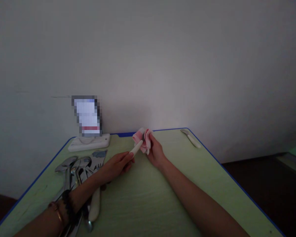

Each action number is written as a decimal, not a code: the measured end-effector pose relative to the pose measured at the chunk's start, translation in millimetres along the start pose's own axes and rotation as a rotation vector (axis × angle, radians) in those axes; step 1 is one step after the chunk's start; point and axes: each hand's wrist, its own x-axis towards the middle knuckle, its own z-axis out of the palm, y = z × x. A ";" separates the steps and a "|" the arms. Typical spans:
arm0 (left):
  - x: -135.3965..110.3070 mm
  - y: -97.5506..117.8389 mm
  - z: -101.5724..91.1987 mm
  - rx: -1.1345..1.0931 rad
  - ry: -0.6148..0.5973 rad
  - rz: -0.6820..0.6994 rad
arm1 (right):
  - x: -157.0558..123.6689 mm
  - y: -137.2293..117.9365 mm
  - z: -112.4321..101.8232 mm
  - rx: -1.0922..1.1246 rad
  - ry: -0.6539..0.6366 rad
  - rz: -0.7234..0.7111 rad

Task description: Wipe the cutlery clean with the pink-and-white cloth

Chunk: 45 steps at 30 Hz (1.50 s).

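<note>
While glossy metal cutlery (84,162) lies heaped left of the left fingers, a smooth off-white handle (136,148) is pinched in the left hand (117,164). Beyond those fingertips, the handle's far end is met by a crumpled pink-and-white cloth (138,135), bunched in the curled fingers of the right hand (156,152); what lies within its folds cannot be told. For even contact, the handle is best held steady, with the cloth pressed snugly from both sides. Well right of the right fingers, a white-handled metal utensil (193,141) is seen.
</note>
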 end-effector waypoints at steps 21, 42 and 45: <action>-1.4 7.7 0.1 -0.014 0.032 -0.017 | 3.5 1.9 -2.1 -0.155 0.107 -0.065; -3.1 9.0 -1.1 0.016 -0.019 -0.004 | -0.6 -1.4 0.1 -0.143 0.062 0.012; -4.3 10.1 -1.4 0.009 -0.015 -0.023 | -3.1 -1.2 2.0 -0.168 0.092 0.008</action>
